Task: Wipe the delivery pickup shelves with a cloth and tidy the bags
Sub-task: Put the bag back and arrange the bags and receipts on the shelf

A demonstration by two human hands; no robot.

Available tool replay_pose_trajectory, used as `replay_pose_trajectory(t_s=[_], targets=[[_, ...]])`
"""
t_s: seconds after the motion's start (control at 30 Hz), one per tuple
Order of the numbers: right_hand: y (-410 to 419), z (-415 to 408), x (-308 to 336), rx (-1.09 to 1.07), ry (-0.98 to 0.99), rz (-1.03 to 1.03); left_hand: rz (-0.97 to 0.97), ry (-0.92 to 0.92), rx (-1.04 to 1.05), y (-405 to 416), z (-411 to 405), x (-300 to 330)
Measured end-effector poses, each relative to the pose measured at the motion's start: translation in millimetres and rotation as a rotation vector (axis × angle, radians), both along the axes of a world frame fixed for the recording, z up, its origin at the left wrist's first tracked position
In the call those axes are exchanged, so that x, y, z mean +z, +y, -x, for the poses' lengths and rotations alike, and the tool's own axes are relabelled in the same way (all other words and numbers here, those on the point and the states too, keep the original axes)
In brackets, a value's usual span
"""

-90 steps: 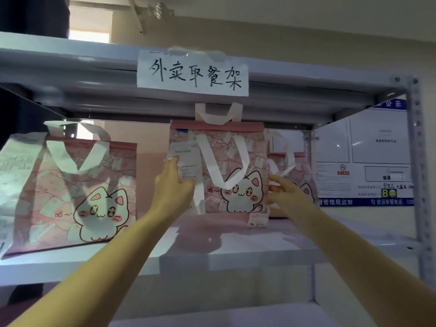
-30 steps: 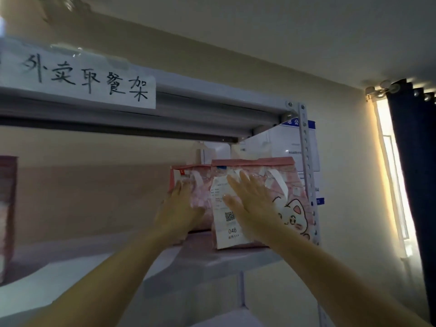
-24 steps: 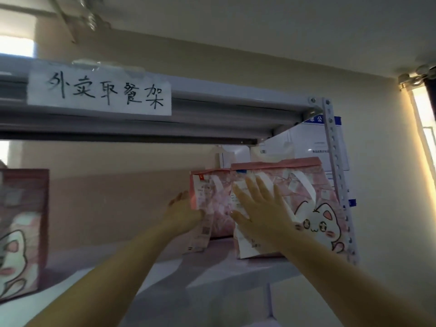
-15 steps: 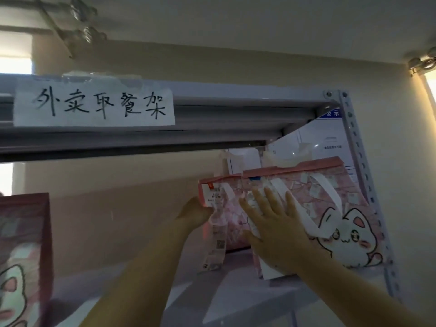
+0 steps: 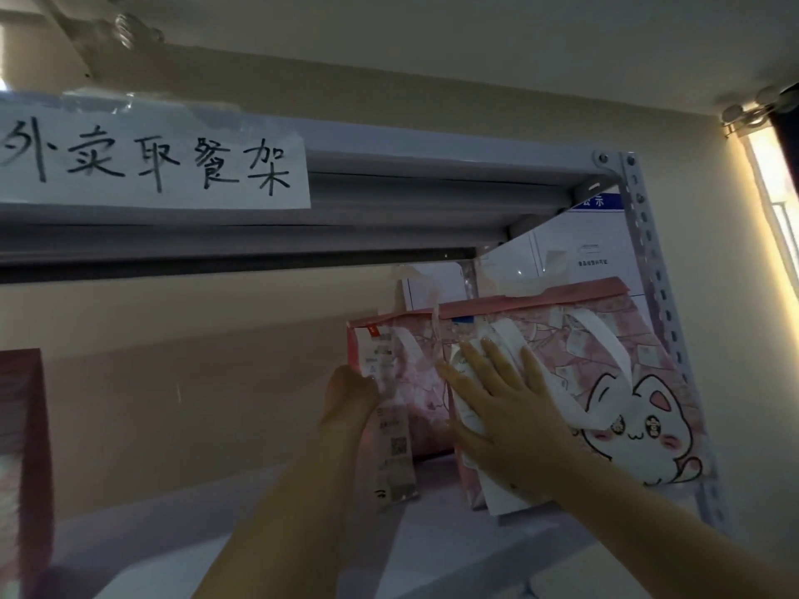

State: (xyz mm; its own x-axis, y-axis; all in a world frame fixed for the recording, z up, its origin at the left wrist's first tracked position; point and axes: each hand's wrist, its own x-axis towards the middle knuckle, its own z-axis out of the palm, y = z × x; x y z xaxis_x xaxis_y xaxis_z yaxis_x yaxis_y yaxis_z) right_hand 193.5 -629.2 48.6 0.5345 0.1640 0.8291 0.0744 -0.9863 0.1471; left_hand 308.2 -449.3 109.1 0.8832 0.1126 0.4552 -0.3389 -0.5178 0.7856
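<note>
Pink paper delivery bags stand at the right end of the grey metal shelf (image 5: 268,551), packed close against the perforated corner upright (image 5: 661,339). The front cat-print bag (image 5: 627,382) stands beside that upright, with a smaller pink bag (image 5: 415,382) just behind and to its left. The right hand (image 5: 501,404) lies flat on the front bag's face, fingers straight and spread, pressing over the receipt stapled there and holding nothing. The left hand (image 5: 350,395) is at the left edge of the rear bag, touching it where a long receipt (image 5: 393,447) hangs down; its fingers are hidden behind the bag's edge, so I cannot tell whether it grips or only pushes. A third pink bag (image 5: 21,425) shows at the far left edge, well apart from this pair. A handwritten paper sign (image 5: 147,166) is taped to the shelf beam above.

As to progress, tidying looks underway: two bags are gathered upright at one end, likely being squared up. No cloth is in view, so the wiping cannot be judged done, and the left bag remains on the shelf.
</note>
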Motion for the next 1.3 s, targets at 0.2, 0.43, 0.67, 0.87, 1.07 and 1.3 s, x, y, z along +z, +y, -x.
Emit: replay_pose_trajectory(t_s=[0.2, 0.43, 0.67, 0.87, 1.07, 1.3], targets=[[-6.4, 5.3, 2.4, 0.033, 0.033, 0.002, -0.011, -0.039, 0.011, 53.9, -5.0, -4.8], [0.2, 2.2, 4.2, 0.004, 0.075, -0.026, -0.12, -0.03, 0.254, 120.4, 59.1, -6.8], [30.4, 10.5, -11.0, -0.028, -0.025, 0.094, 0.011, -0.132, 0.319, 151.7, 127.3, -13.3], [76.8, 25.0, -34.3, 0.427, 0.163, -0.319, -0.004, -0.141, 0.263, 167.8, 173.4, -15.4], [109.6, 58.5, -14.0, 0.793, 0.285, -0.84, -0.019, -0.147, 0.236, 193.6, 196.6, -12.1], [137.2, 61.8, -5.4, 0.883, 0.405, -1.18, -0.058, -0.195, 0.274, 222.4, 201.4, -24.6]])
